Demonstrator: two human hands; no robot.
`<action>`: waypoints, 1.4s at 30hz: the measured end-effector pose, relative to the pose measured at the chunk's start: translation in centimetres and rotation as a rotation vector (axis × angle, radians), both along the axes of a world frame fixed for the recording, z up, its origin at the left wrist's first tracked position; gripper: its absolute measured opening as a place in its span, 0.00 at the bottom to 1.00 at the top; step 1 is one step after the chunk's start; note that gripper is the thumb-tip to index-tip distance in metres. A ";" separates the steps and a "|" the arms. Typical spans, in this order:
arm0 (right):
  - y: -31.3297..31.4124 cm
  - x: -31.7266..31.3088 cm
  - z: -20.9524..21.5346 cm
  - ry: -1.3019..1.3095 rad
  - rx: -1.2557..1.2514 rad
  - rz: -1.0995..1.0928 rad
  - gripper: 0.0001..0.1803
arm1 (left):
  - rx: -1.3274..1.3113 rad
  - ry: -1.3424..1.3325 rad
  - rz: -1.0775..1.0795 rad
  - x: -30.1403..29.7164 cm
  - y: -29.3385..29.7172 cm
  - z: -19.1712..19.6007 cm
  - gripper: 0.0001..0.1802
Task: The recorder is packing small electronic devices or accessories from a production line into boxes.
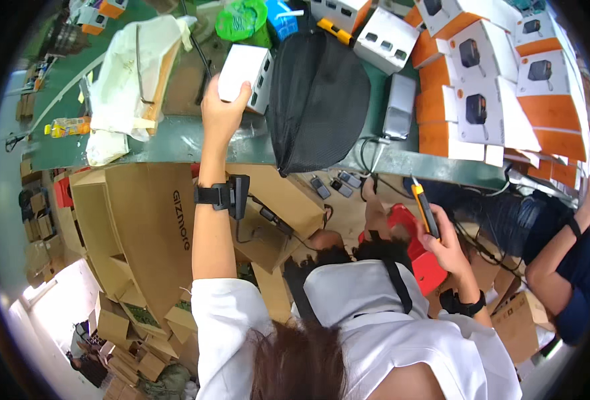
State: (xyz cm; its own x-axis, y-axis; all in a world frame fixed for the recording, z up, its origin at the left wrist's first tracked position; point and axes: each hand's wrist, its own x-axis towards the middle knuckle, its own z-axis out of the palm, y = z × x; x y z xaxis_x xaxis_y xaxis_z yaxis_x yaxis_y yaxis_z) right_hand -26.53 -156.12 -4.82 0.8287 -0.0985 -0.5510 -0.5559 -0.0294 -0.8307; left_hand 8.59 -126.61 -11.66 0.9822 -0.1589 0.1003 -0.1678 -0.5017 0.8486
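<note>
My left hand point(223, 110) is closed round a small white box point(240, 70) with dark printed squares on its side, at the table's front part. In my right hand point(445, 243), a yellow-and-black utility knife point(425, 208) points its thin silver tip upward, just off the table's front edge. A black mesh bag point(318, 100) lies right of the white box and hangs a little over the edge. Farther right a silver metal device point(400, 107) stands on the green table point(182, 143), with a cable near its base.
Stacked white-and-orange boxes point(482, 100) fill the right side. A yellow tool point(335, 31) and another white box point(386, 40) lie behind the bag. A green-lidded tub point(242, 20) stands at the back. Cartons point(148, 233) sit below the table; a co-worker's arm point(558, 260) is at right.
</note>
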 end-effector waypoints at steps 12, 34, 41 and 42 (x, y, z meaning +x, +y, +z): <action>-3.5 10.1 2.5 -0.084 0.724 0.303 0.22 | 0.108 -0.203 0.086 -1.3 -0.8 0.3 0.34; -2.3 7.0 7.2 -0.434 0.144 -0.060 0.14 | -0.037 -0.327 0.094 -4.7 -0.9 4.6 0.41; -1.5 9.6 11.5 -0.562 0.064 0.077 0.33 | -0.361 -0.044 -0.319 -18.9 -0.2 14.3 0.54; -0.6 10.3 11.8 -0.618 0.132 0.088 0.38 | -0.450 0.062 -0.333 -20.9 -1.0 15.2 0.52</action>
State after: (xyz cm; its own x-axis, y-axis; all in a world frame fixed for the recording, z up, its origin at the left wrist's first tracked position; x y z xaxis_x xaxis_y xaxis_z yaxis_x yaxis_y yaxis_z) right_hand -16.25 -156.73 6.95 0.9994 0.0207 0.0288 0.0273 0.0713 -0.9971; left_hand -12.33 -127.64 3.50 0.8924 -0.4163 0.1739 -0.1987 -0.0167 0.9799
